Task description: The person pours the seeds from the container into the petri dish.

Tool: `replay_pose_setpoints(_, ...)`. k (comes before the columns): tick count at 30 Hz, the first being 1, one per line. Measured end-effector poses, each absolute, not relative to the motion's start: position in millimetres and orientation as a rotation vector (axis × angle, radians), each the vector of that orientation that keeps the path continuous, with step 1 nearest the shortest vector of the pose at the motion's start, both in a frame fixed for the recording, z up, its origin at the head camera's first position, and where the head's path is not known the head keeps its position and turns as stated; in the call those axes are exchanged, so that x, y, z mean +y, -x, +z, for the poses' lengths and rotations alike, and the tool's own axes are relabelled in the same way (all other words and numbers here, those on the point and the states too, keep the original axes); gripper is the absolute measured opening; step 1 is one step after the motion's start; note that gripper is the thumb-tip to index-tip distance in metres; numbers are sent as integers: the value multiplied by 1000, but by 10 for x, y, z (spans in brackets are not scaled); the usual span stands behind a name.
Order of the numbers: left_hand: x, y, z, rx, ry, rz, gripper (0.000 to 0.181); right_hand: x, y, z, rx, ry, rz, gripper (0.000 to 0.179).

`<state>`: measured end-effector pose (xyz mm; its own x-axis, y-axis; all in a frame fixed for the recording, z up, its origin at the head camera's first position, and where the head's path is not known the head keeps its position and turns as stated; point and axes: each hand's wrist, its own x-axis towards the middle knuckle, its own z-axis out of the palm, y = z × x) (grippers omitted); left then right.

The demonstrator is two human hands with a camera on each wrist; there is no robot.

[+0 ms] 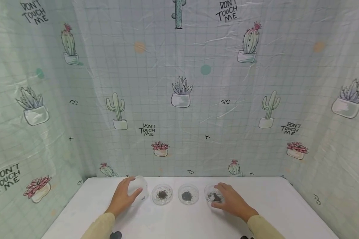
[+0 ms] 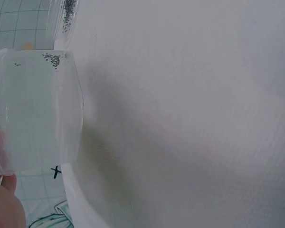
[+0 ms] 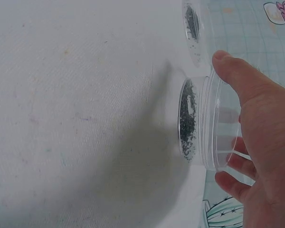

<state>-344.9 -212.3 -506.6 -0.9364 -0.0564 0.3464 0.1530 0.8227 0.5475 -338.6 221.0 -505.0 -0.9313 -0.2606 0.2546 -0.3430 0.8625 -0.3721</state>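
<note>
At the left of the row, my left hand grips a translucent plastic container by its sides, thumb toward me. A few dark grains cling near one corner of this container in the left wrist view. My right hand holds a clear round plastic dish at the right end. In the right wrist view the thumb and fingers span the rim of that dish, and dark grains lie at its bottom. Between the hands stand a dish with brown grains and a dish with dark grey grains.
The containers stand in a row near the far edge of a white table. A cactus-printed curtain rises behind the table and along both sides. Small dark objects show beside the wrists at the bottom of the head view.
</note>
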Motion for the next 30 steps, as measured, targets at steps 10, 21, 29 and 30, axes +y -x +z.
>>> replay_pose_setpoints(10,-2124,3445,-5043,-2661,89,-813,71,2174,3436,-5102,-2845,-437,611,73)
replay_pose_setpoints(21,-2158,3461,-5038,-2689,99,-784,74,2179,3493,-5153,-2856,-418,575,74)
replay_pose_setpoints(29,-2155,3471,-5028,-2699,108,-780,73,2188,3515,-5156,-2848,-429,556,76)
replay_pose_setpoints(30,-2154,3472,-5026,-2700,105,-781,73,2188,3518,-5157,-2843,-433,555,76)
